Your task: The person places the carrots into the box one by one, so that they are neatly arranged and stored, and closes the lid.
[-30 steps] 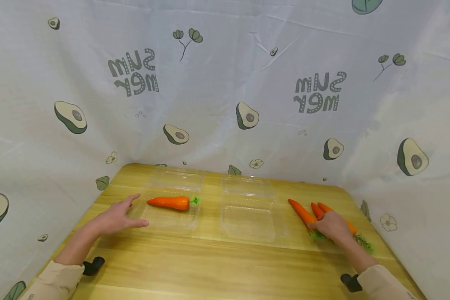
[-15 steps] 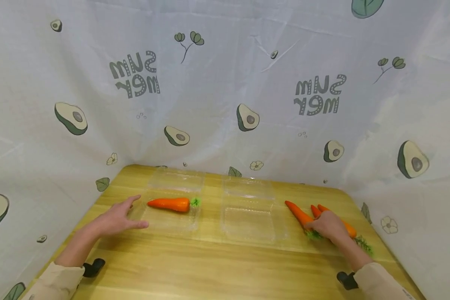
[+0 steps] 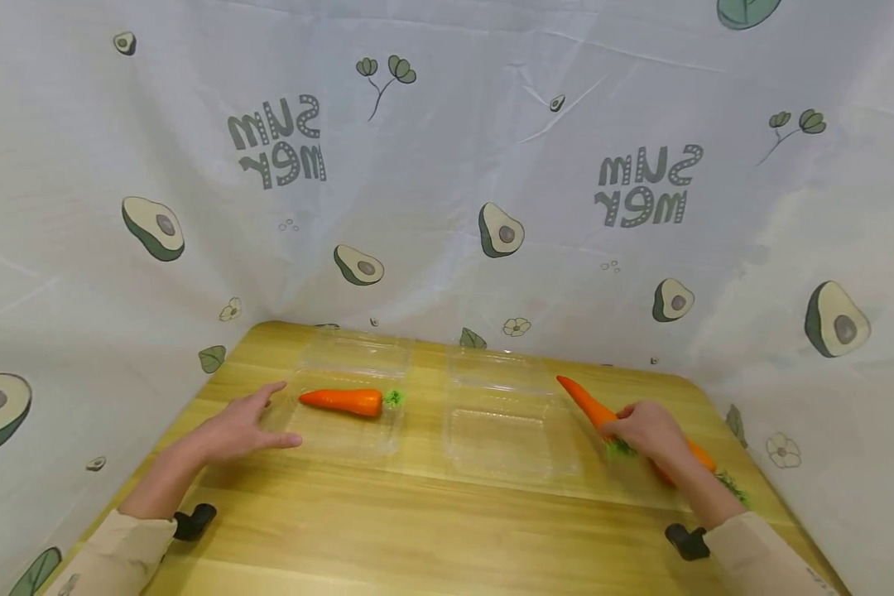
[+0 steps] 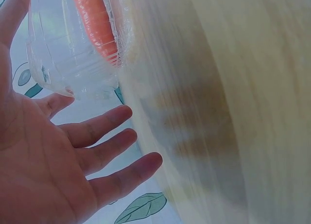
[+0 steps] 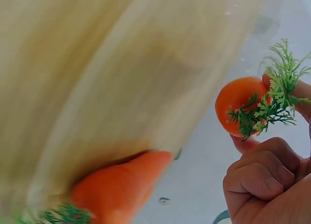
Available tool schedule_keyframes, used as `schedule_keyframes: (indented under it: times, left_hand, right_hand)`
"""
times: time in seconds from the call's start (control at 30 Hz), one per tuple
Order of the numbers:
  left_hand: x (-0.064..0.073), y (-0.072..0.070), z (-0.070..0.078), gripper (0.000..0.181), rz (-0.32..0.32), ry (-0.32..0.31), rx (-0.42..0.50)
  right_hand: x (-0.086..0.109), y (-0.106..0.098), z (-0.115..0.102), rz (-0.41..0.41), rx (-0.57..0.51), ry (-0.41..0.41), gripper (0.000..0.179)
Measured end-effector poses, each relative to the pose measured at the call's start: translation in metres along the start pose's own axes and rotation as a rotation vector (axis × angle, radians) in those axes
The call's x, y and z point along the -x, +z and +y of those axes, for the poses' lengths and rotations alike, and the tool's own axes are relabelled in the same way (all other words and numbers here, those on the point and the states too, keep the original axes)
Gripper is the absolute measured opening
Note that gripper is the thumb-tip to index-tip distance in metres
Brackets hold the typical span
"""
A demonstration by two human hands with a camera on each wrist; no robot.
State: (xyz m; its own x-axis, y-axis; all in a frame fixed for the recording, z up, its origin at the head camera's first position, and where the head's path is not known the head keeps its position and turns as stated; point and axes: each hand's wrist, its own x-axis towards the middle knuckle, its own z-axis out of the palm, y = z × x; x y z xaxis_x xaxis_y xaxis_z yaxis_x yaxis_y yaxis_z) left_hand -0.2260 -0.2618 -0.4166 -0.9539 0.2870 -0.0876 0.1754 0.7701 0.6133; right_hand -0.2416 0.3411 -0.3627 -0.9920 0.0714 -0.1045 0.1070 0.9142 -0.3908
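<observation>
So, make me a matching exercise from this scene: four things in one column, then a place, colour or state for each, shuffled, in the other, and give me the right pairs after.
Column one
1. Left hand
2. Right hand
3. Backdrop cloth
4. Carrot nearest the left hand

Column two
A. Pinching another carrot
B. Lying in a clear container
C. Spread, holding nothing
D. Pale, with avocado prints

Right pairs: 1-C, 2-A, 3-D, 4-B
</observation>
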Motion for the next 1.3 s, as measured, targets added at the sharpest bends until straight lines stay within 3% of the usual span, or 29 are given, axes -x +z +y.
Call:
schedule_keyframes:
  times: [0.13,0.53,0.8,1.03,1.3]
  left_hand:
    - [-0.001,0.0,0.002,0.107,-0.003,0.001,0.009]
    - [0.0,-0.002,0.004,0.107,-0.004,-0.005,0.006]
    - [-0.001,-0.001,0.001,0.107,-0.004,-0.005,0.012]
    - [-0.001,-0.001,0.0,0.107,-0.008,-0.007,0.013]
    - [-0.003,-0.002,0.0,0.107,-0.009,-0.02,0.017]
  right_hand:
    - [-0.001,-0.007,-0.011,-0.005,0.035,-0.014,0.058]
    - [-0.009,-0.01,-0.062,-0.004,0.04,-0.098,0.049]
    - [-0.015,-0.003,-0.105,-0.056,0.008,-0.141,0.047]
    - [-0.022,0.008,-0.144,-0.1,-0.049,-0.233,0.043]
    - [-0.031,0.022,-0.182,-0.113,0.002,-0.308,0.042]
